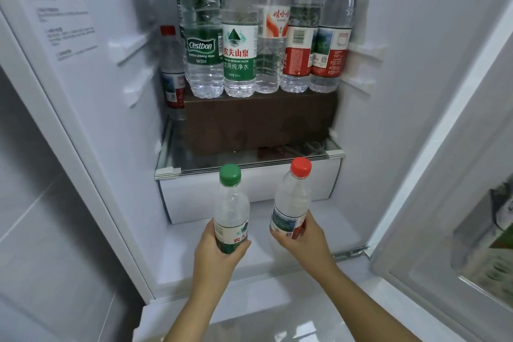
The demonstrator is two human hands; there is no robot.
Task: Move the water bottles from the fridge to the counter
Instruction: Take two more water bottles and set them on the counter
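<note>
Both bottles are gripped: my left hand [219, 254] holds the green-capped bottle [231, 209], my right hand [301, 239] the red-capped bottle [291, 203]. Fingers hide their lower labels. Fridge bottle row [266, 36] tops are cut off.

The near left bottle [231, 209] has a green cap and a green, white and red label; the near right bottle [291, 203] has a red cap (label red, white and blue-green). The box [258, 122] is brown, the fridge wall [111, 91] white.

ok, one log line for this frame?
left hand: holds green-capped clear plastic bottle | right hand: holds red-capped clear plastic bottle | both upright before open fridge | more bottles on brown box
</note>
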